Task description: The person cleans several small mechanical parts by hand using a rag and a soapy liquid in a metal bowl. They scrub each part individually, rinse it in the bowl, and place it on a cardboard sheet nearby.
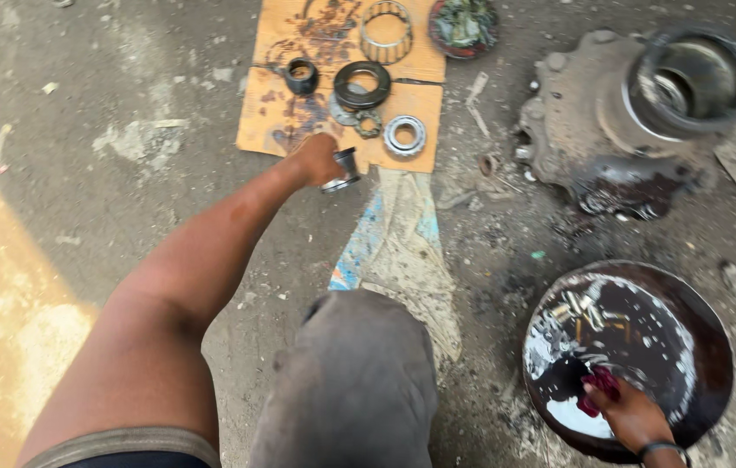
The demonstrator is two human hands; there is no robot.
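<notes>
Metal sleeve (346, 167), small and cylindrical, sits gripped in the left hand (316, 159) at the near edge of the cardboard sheet (268, 113), where a bearing cage (385, 31), dark seal ring (362, 84) and small bearing (404, 134) already lie cleaned; the right hand (632, 416) clutches a red rag (600, 388) inside the dark wash pan (706, 334), bolts still soaking

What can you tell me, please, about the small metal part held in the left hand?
The metal part is a short, dark grey cylinder, like a sleeve or socket, with a wider flared rim at its lower end. It looks like steel, dull and greasy. The left hand grips it from the left side, holding it roughly upright at the near edge of the stained cardboard sheet, just short of a shiny bearing ring. Whether it rests on the cardboard is unclear.
</notes>
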